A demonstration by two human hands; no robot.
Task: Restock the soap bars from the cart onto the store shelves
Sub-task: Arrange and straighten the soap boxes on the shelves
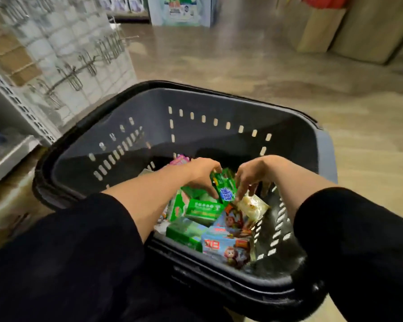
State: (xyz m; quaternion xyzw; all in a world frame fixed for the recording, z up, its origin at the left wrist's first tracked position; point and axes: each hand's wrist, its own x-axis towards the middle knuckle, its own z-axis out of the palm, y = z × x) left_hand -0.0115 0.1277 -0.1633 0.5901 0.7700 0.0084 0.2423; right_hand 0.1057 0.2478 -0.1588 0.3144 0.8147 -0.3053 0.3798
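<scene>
Both my arms in black sleeves reach down into a dark grey plastic cart basket (219, 105). My left hand (200, 173) grips a green wrapped soap bar (223, 185) and holds it upright above the pile. My right hand (251, 175) has its fingers curled down, its fingertips touching the same green bar and a pale yellow wrapped bar (254, 205). Beneath lie several green soap boxes (204, 209) and blue boxes with cartoon pictures (228, 247). A pink pack (179, 160) peeks out behind my left wrist.
A white pegboard rack with metal hooks (89, 63) stands at the left, with a low shelf edge (12, 156) beside the cart. Beige floor (312, 73) stretches ahead. Cardboard boxes (319, 26) stand at the far right, a printed display (182, 10) at the back.
</scene>
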